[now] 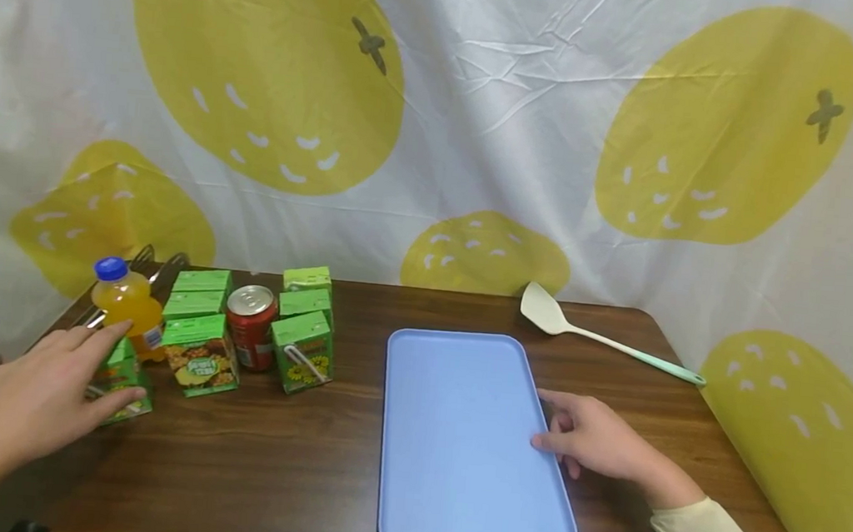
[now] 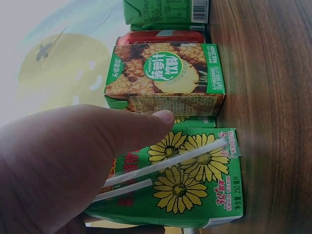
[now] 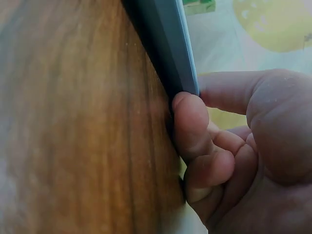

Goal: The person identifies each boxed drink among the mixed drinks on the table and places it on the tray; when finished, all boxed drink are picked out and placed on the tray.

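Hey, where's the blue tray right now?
In the head view, the blue tray lies on the table, right of the green cartons, with the right hand pinching its right edge.

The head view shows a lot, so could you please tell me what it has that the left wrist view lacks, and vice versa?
Only the head view shows the right hand on the blue tray, and the spatula. Only the left wrist view shows the barcode on a green carton. Both show the left hand by a daisy-printed carton, the red can and the wooden table.
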A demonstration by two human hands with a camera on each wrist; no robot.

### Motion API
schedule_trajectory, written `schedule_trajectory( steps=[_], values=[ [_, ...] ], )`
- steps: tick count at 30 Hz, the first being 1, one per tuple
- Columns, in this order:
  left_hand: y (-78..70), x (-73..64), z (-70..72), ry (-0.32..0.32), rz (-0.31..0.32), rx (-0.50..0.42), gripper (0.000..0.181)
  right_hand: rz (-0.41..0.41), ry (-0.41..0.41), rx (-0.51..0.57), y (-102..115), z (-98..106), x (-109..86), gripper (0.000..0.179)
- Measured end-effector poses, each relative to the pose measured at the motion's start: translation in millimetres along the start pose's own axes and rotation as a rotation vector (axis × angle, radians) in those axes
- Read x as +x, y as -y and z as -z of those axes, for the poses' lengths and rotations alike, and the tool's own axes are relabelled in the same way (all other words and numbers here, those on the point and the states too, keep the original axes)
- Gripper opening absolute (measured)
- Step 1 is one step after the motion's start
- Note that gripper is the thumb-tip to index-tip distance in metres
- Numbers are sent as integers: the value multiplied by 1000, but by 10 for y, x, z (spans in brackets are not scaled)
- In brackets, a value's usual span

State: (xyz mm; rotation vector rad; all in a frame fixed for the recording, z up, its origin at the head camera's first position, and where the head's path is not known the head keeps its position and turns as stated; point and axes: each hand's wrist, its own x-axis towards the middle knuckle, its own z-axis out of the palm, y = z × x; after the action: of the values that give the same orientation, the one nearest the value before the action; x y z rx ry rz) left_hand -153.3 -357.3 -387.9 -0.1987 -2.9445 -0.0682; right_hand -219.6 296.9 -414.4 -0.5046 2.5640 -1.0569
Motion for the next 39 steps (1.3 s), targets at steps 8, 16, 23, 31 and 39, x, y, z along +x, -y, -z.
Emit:
schedule_trajectory(
  steps=[8, 16, 23, 31, 39],
  values=[
    [41, -23, 15, -23, -7, 13, 91, -9, -24, 48, -8, 4, 89, 85],
    [73, -63, 27, 16, 18, 15, 91, -36, -60, 75, 18, -45, 136, 81],
    [77, -78, 26, 46, 32, 16, 92, -66, -73, 125, 0, -81, 128, 81],
    [107, -7, 51, 45, 29, -86, 82, -70, -80, 139, -57, -55, 90, 83],
    [186, 28, 75, 68, 125, -236, 81, -63, -81, 130, -88, -64, 68, 83]
  ],
)
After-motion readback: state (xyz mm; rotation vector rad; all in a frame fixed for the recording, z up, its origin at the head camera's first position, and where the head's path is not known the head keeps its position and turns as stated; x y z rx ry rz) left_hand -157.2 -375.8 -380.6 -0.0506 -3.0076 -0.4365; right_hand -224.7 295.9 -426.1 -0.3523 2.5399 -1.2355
